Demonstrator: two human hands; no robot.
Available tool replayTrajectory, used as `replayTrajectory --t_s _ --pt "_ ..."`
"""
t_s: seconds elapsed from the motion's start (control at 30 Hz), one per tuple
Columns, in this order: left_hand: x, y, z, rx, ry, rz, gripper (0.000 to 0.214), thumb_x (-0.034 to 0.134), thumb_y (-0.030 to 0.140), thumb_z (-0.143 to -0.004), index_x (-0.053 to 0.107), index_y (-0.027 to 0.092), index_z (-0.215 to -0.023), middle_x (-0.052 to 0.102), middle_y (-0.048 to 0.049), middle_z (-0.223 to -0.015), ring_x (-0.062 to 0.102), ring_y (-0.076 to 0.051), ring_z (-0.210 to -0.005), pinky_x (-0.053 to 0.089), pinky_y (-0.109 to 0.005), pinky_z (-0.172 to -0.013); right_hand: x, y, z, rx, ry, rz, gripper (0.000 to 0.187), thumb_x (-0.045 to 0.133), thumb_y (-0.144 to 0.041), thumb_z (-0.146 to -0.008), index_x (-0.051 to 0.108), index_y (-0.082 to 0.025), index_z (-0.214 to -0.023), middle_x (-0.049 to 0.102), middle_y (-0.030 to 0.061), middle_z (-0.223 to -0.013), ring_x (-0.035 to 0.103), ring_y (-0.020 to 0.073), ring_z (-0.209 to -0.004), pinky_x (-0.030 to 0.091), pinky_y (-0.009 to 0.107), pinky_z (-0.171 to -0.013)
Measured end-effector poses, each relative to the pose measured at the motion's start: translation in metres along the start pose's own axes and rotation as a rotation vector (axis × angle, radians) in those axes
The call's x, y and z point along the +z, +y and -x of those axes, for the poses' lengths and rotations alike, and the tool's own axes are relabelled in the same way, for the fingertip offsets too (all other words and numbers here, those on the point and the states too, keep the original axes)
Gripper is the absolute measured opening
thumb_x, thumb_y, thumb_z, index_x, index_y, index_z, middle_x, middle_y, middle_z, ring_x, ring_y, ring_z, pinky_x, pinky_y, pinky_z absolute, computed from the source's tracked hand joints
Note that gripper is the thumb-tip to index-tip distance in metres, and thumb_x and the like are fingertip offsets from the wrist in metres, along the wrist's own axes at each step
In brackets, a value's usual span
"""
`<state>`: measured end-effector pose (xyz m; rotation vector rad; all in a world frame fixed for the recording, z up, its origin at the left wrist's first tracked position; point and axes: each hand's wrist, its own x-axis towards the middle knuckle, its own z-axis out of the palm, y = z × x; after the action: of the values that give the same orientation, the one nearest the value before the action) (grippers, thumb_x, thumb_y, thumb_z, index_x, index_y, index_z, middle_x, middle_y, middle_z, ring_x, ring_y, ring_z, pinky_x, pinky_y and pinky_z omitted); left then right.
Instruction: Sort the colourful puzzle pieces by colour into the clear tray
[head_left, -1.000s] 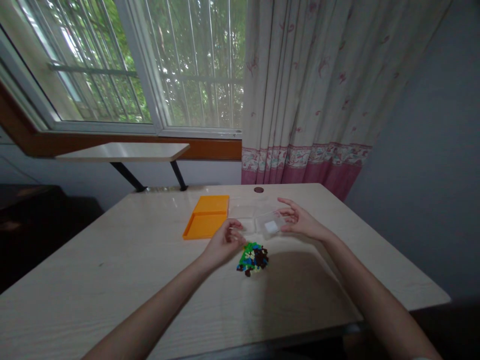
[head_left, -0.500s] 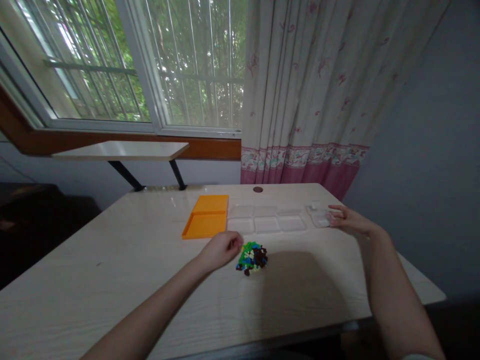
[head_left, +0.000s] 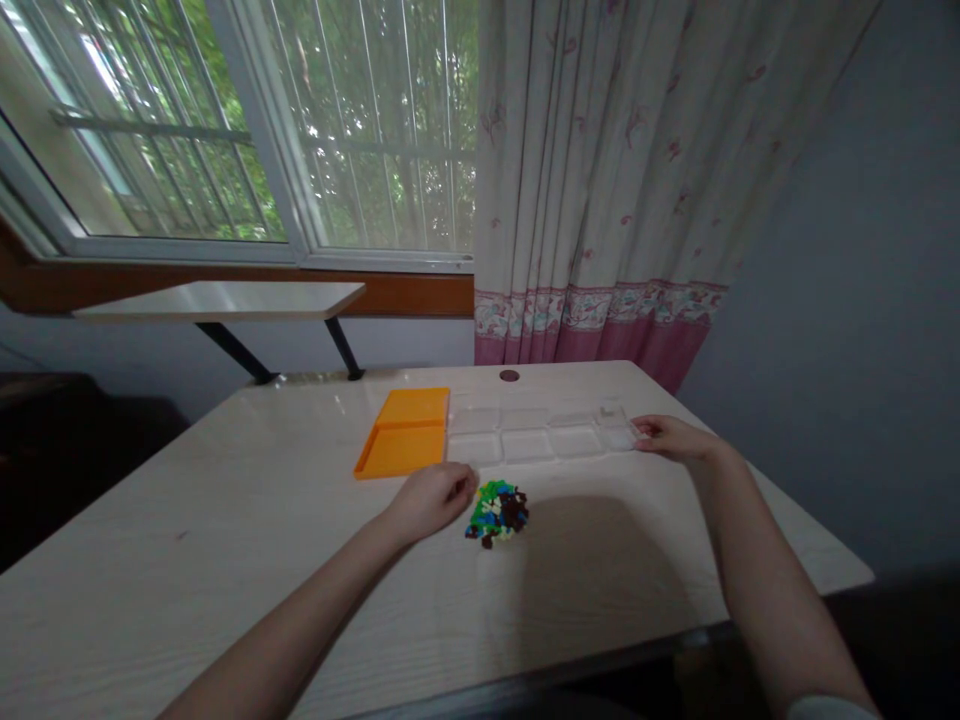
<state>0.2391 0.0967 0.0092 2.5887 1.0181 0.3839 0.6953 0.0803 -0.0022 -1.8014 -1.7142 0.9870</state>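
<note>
My left hand [head_left: 436, 500] rests on the table, fingers curled in, with nothing visible in it. Just right of it lies a small heap of tiny plastic pieces [head_left: 496, 512] in green, blue, brown, cream and a little yellow. My right hand [head_left: 671, 438] grips the right edge of a clear plastic box [head_left: 616, 432] between thumb and fingers. That box stands at the right end of a row of similar clear open boxes [head_left: 526, 446], close against its neighbour. Left of the row sits an open orange case [head_left: 405, 450], its two halves laid flat.
The pale wooden table [head_left: 300, 560] ends at a dark front edge near me. A raised shelf [head_left: 225, 298] on black supports stands at the back left. A round brown cable-hole cover [head_left: 509, 376] lies near the back edge, before a curtain [head_left: 592, 320].
My right hand has moved left, bringing the clear box up against the end of the row. My left hand has stayed beside the heap. The view has shifted slightly.
</note>
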Motion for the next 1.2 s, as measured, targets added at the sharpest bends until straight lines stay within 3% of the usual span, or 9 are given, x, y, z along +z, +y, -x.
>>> replayTrajectory --t_s 0.33,0.53,0.7,0.8,0.93,1.07,1.2 --pt "-0.002 0.002 0.0 0.017 0.002 -0.002 0.017 0.041 0.018 -0.077 0.058 0.018 -0.079 0.06 -0.0017 -0.073 0.054 -0.013 -0.066 0.037 -0.02 -0.058 0.006 -0.011 0.005 -0.027 0.011 -0.063 0.056 0.07 -0.039 -0.055 0.059 -0.012 -0.103 0.063 0.0082 -0.09 0.058 0.0178 -0.078 0.047 0.029 -0.071" --pt "-0.004 0.002 0.001 0.028 0.01 -0.037 0.016 0.042 0.018 -0.077 0.058 0.018 -0.078 0.06 -0.0018 -0.073 0.054 -0.013 -0.065 0.036 -0.02 -0.057 -0.002 -0.01 0.006 0.013 0.288 -0.001 0.05 0.069 -0.037 -0.058 0.06 -0.011 -0.1 0.061 0.0072 -0.08 0.056 0.0142 -0.064 0.045 0.025 -0.06" --pt "-0.004 0.003 0.002 0.033 0.005 -0.066 0.019 0.04 0.019 -0.08 0.059 0.018 -0.082 0.063 -0.004 -0.08 0.057 -0.015 -0.071 0.04 -0.022 -0.062 -0.001 -0.058 0.013 -0.173 0.488 0.165 0.034 0.057 -0.043 -0.069 0.063 -0.016 -0.09 0.056 0.0016 -0.064 0.049 0.0131 -0.056 0.039 0.024 -0.054" --pt "-0.002 0.001 0.002 0.036 0.014 -0.072 0.022 0.039 0.021 -0.082 0.059 0.018 -0.091 0.063 -0.0054 -0.089 0.058 -0.016 -0.078 0.042 -0.024 -0.067 0.026 -0.101 0.019 -0.299 0.406 0.228 0.03 0.05 -0.041 -0.076 0.062 -0.016 -0.089 0.058 0.0024 -0.069 0.049 0.0124 -0.057 0.039 0.024 -0.055" --pt "0.0 0.0 0.002 0.066 0.008 -0.074 0.026 0.038 0.022 -0.084 0.058 0.018 -0.101 0.061 -0.0065 -0.097 0.058 -0.017 -0.085 0.044 -0.025 -0.073 0.086 -0.139 0.02 -0.496 0.05 0.25 0.022 0.048 -0.032 -0.079 0.062 -0.015 -0.086 0.06 0.0025 -0.071 0.052 0.0124 -0.064 0.04 0.022 -0.059" --pt "0.001 0.001 0.002 0.094 -0.004 -0.09 0.029 0.038 0.02 -0.084 0.056 0.019 -0.106 0.058 -0.0067 -0.098 0.057 -0.017 -0.089 0.044 -0.026 -0.077 0.135 -0.148 0.015 -0.58 -0.141 0.356 0.021 0.05 -0.021 -0.077 0.061 -0.015 -0.094 0.06 0.0032 -0.076 0.053 0.0119 -0.065 0.041 0.022 -0.061" --pt "0.002 0.002 0.002 0.106 -0.017 -0.1 0.031 0.037 0.02 -0.084 0.056 0.02 -0.108 0.057 -0.0063 -0.096 0.056 -0.017 -0.088 0.044 -0.026 -0.076 0.153 -0.148 0.016 -0.624 -0.177 0.379 0.027 0.048 -0.022 -0.08 0.057 -0.016 -0.105 0.061 0.0058 -0.09 0.055 0.0146 -0.078 0.043 0.025 -0.071"
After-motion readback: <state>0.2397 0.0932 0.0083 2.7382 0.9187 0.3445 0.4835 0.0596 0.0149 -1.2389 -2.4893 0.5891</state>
